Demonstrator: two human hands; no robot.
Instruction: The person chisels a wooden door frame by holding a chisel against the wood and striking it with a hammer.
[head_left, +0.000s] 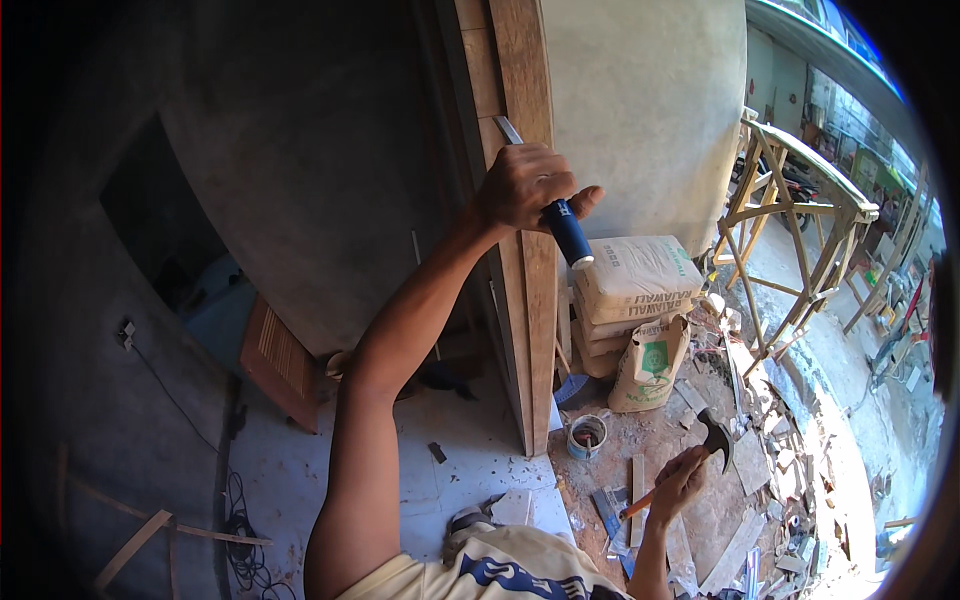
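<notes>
My left hand (525, 188) is raised, wrapped round the dark blue handle of a chisel (567, 232), whose metal blade rests against or very close to the wooden door frame (525, 60). The handle's capped end points down toward me. My right hand (676, 478) is low on the right, gripping the orange handle of a claw hammer (718, 438), with the dark head uppermost.
Stacked paper sacks (635, 275), a white bucket (586, 436) and scattered rubble (750, 460) lie right of the frame. A wooden scaffold (800, 205) stands farther right. A louvered wooden panel (278, 365) leans inside the dim room, near coiled cables (240, 530) and loose battens (135, 550).
</notes>
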